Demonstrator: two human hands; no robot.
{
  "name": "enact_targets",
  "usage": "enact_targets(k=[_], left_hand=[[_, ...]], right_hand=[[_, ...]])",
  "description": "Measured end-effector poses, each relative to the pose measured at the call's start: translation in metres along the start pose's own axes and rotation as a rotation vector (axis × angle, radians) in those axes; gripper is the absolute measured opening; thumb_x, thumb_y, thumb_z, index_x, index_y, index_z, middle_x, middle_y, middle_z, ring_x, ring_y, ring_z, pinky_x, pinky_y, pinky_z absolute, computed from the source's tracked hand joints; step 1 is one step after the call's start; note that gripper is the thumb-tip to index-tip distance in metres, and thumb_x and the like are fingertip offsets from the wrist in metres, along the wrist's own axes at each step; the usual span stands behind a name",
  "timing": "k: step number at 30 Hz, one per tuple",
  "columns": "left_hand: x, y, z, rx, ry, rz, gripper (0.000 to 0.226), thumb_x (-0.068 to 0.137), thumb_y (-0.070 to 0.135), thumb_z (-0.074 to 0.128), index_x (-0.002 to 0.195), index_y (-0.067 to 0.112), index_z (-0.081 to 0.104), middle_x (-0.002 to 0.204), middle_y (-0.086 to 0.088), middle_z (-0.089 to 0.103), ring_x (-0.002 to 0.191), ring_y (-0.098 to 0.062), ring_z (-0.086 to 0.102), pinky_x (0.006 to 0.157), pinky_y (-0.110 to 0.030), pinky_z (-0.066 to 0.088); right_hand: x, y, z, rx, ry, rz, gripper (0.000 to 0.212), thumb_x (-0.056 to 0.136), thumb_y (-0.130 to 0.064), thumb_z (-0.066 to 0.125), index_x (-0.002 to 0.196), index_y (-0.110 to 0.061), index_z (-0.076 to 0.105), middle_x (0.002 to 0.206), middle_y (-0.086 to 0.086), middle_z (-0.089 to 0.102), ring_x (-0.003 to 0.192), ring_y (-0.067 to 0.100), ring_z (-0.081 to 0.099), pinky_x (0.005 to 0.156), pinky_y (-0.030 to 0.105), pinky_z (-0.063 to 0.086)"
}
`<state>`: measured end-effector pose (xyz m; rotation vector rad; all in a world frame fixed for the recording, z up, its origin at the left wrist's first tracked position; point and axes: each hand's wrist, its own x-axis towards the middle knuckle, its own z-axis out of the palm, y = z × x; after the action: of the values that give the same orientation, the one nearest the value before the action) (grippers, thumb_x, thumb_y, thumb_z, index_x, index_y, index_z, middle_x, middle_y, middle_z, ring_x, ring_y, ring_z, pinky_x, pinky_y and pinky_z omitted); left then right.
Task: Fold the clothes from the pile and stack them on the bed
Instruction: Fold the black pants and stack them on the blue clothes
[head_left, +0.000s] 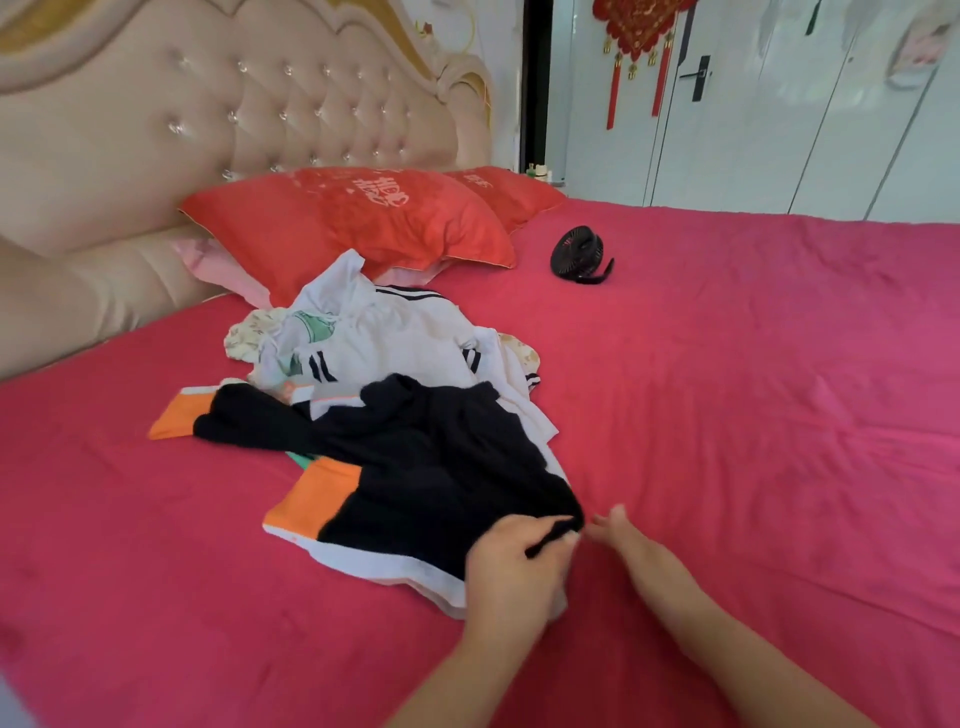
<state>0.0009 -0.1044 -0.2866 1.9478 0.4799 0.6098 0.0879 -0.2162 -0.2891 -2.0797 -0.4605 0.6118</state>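
Left hand (511, 564) tight on black garment (426, 467) corner; right hand (626, 540) unclear; open bedspread (753, 415) rightward.

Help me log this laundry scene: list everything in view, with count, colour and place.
bed sheet: one, pink, spread under everything
headboard: one, beige, tufted, far left
pillows: two, red, against the headboard
fan: one, black, on the bed sheet right of the pillows
black garment: one, black with orange and white trim, near side of the pile
white garment: one, white with black stripes, behind it
left hand: one, grips the black garment's near edge
right hand: one, rests on the bed sheet beside that edge
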Motion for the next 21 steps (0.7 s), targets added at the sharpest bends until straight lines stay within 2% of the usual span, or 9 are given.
enact_targets(k=[1, 3, 6, 8, 10, 14, 17, 19, 21], left_hand=[[-0.011, 0.009, 0.01, -0.039, -0.042, -0.005, 0.033, 0.074, 0.024, 0.071, 0.088, 0.054, 0.062, 0.075, 0.039, 0.061, 0.083, 0.01, 0.06, 0.081, -0.012, 0.046], [-0.032, 0.025, 0.032, -0.117, -0.151, -0.036, 0.036, 0.069, 0.031, 0.067, 0.093, 0.056, 0.058, 0.073, 0.027, 0.064, 0.081, 0.005, 0.062, 0.082, -0.02, 0.049], [-0.065, 0.054, 0.05, -0.178, -0.401, 0.006, 0.028, 0.074, 0.025, 0.07, 0.101, 0.035, 0.068, 0.081, 0.023, 0.058, 0.079, 0.014, 0.057, 0.083, -0.012, 0.045], [-0.085, 0.072, 0.054, -0.169, -0.548, 0.034, 0.026, 0.08, 0.018, 0.071, 0.105, 0.024, 0.072, 0.087, 0.024, 0.056, 0.075, 0.012, 0.054, 0.079, -0.006, 0.041], [-0.106, 0.086, 0.054, -0.15, -0.629, 0.097, 0.03, 0.082, 0.018, 0.069, 0.11, 0.025, 0.069, 0.089, 0.024, 0.057, 0.069, 0.007, 0.051, 0.074, -0.006, 0.041], [-0.132, 0.1, 0.054, -0.046, -0.506, 0.128, 0.032, 0.087, 0.017, 0.062, 0.117, 0.027, 0.064, 0.098, 0.024, 0.053, 0.081, 0.004, 0.052, 0.083, -0.008, 0.042], [-0.137, 0.094, 0.052, 0.202, -0.338, 0.202, 0.041, 0.088, 0.024, 0.061, 0.129, 0.026, 0.054, 0.123, 0.014, 0.049, 0.117, -0.005, 0.044, 0.105, -0.022, 0.033], [-0.136, 0.083, 0.05, 0.477, -0.353, 0.147, 0.057, 0.089, 0.038, 0.056, 0.141, 0.029, 0.035, 0.146, 0.003, 0.03, 0.137, -0.016, 0.023, 0.114, -0.031, 0.022], [-0.137, 0.067, 0.046, 0.696, -0.483, 0.047, 0.069, 0.089, 0.049, 0.051, 0.147, 0.031, 0.018, 0.155, -0.004, 0.011, 0.143, -0.022, 0.01, 0.117, -0.035, 0.015]], right_hand=[[-0.008, -0.008, -0.008, 0.295, -0.04, 0.072, 0.05, 0.096, -0.05, 0.023, 0.102, -0.03, 0.069, 0.116, -0.008, 0.062, 0.118, 0.014, 0.052, 0.104, 0.031, 0.034], [-0.026, -0.014, -0.027, 0.636, -0.118, 0.164, 0.048, 0.094, -0.047, 0.036, 0.1, -0.014, 0.07, 0.101, 0.005, 0.071, 0.096, 0.019, 0.067, 0.087, 0.033, 0.049], [-0.06, -0.007, -0.062, 0.616, -0.023, 0.161, 0.021, 0.094, -0.01, 0.046, 0.103, 0.0, 0.061, 0.079, 0.011, 0.072, 0.07, 0.019, 0.069, 0.06, 0.028, 0.053], [-0.089, 0.007, -0.093, 0.593, 0.11, 0.129, 0.02, 0.094, -0.003, 0.043, 0.103, -0.001, 0.061, 0.081, 0.011, 0.071, 0.072, 0.02, 0.068, 0.062, 0.03, 0.053], [-0.124, 0.02, -0.122, 0.596, 0.188, 0.109, 0.022, 0.093, -0.001, 0.042, 0.101, -0.004, 0.062, 0.083, 0.011, 0.072, 0.071, 0.019, 0.068, 0.057, 0.026, 0.054], [-0.195, 0.057, -0.163, 0.619, 0.337, 0.107, 0.024, 0.084, 0.0, 0.049, 0.105, -0.001, 0.061, 0.088, 0.012, 0.073, 0.072, 0.016, 0.069, 0.056, 0.019, 0.055], [-0.238, 0.086, -0.179, 0.676, 0.536, 0.142, 0.024, 0.087, 0.001, 0.047, 0.102, -0.006, 0.063, 0.08, 0.004, 0.074, 0.068, 0.012, 0.069, 0.055, 0.018, 0.055], [-0.259, 0.1, -0.176, 0.627, 0.603, 0.174, 0.02, 0.091, -0.004, 0.048, 0.101, -0.007, 0.064, 0.084, 0.007, 0.073, 0.069, 0.017, 0.068, 0.057, 0.022, 0.054], [-0.274, 0.112, -0.163, 0.502, 0.575, 0.251, 0.013, 0.091, -0.012, 0.054, 0.094, -0.008, 0.066, 0.086, 0.011, 0.07, 0.07, 0.019, 0.063, 0.056, 0.023, 0.048]])
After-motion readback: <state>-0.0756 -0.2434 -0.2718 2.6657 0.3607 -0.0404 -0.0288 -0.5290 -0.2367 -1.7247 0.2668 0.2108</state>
